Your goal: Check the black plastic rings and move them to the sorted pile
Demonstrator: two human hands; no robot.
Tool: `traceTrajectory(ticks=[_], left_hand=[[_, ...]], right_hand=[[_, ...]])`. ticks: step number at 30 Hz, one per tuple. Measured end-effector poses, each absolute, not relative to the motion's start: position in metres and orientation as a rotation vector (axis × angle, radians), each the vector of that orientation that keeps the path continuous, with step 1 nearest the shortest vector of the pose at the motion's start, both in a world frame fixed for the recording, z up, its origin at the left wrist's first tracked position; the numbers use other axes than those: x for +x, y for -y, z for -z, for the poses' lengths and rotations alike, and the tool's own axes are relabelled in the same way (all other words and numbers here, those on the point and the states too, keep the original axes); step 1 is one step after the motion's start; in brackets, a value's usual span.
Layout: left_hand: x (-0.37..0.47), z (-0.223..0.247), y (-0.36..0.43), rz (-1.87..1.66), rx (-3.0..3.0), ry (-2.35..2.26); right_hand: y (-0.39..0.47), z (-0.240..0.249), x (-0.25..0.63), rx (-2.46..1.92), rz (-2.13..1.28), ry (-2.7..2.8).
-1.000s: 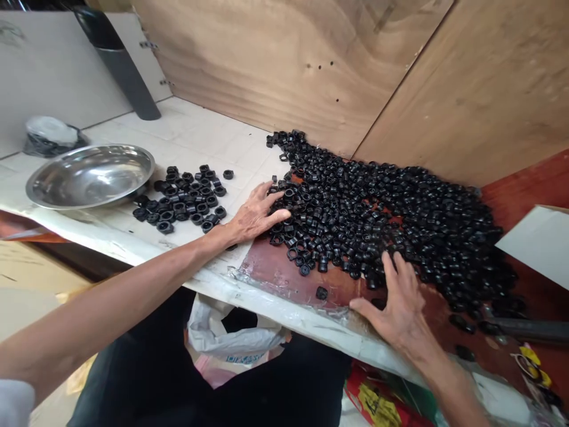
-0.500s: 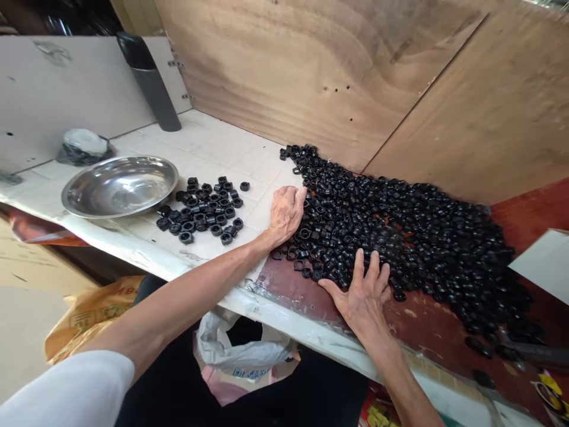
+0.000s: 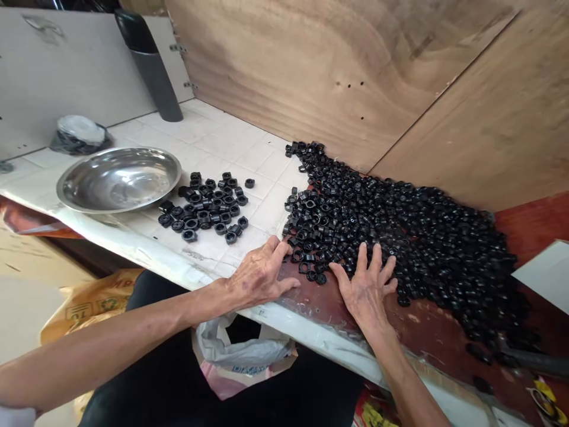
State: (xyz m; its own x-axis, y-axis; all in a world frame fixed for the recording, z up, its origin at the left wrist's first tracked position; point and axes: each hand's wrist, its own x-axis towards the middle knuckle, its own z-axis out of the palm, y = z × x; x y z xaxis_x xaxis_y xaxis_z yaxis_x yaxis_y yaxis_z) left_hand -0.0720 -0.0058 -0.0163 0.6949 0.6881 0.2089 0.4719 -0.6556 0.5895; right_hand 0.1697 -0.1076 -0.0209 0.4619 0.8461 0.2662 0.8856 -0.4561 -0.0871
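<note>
A wide pile of small black plastic rings [image 3: 355,216] covers the dark red part of the worktop. My left hand [image 3: 262,271] is at the pile's near left edge, its fingertips touching the outermost rings and its thumb held apart. It holds nothing that I can see. To the right, my right hand [image 3: 368,290] lies palm down with fingers spread, fingertips on the front edge of the pile. A smaller group of black ring pieces [image 3: 204,204] sits on the white tiled surface to the left, apart from both hands.
A shallow steel bowl [image 3: 119,181] stands left of the small group. Behind it are a dark grey flask [image 3: 155,74] and a wrapped roll [image 3: 80,133]. A wooden panel [image 3: 284,77] closes off the back. An open bag [image 3: 244,353] hangs below the front edge.
My left hand has moved from the pile's left side toward the front edge, and its thumb has opened out. Rings at that side have shifted slightly. My right hand stays nearly in place.
</note>
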Motion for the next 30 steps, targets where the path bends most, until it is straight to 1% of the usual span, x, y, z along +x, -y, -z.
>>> traceTrajectory(ticks=[2,5,8,11,17,20,23,26,30], left_hand=[[-0.067,0.016,0.012,-0.577,2.4,-0.877],[-0.06,0.016,0.021,-0.583,2.418,-0.801],[-0.051,0.018,0.026,-0.578,2.443,-0.772],[-0.045,0.021,0.026,-0.564,2.465,-0.82],[-0.044,0.022,0.022,-0.556,2.473,-0.843],[-0.045,0.022,0.022,-0.556,2.471,-0.833],[-0.045,0.021,0.023,-0.631,2.425,-0.748],[-0.046,0.015,0.022,-0.717,2.192,-0.72],[-0.044,0.006,0.02,-0.688,1.588,-0.804]], right_hand=[[0.112,0.017,0.17,-2.39,0.343,1.537],[0.122,0.008,0.165,-2.082,0.413,1.685],[0.127,0.002,0.152,-1.827,0.246,1.86],[0.121,0.003,0.141,-1.795,0.082,1.98],[0.1,0.002,0.135,-1.818,-0.02,2.165],[0.096,-0.001,0.138,-1.783,-0.13,2.146],[0.095,-0.003,0.145,-1.656,-0.208,2.044],[0.096,-0.001,0.155,-1.437,-0.304,1.881],[0.097,0.002,0.161,-1.338,-0.482,1.682]])
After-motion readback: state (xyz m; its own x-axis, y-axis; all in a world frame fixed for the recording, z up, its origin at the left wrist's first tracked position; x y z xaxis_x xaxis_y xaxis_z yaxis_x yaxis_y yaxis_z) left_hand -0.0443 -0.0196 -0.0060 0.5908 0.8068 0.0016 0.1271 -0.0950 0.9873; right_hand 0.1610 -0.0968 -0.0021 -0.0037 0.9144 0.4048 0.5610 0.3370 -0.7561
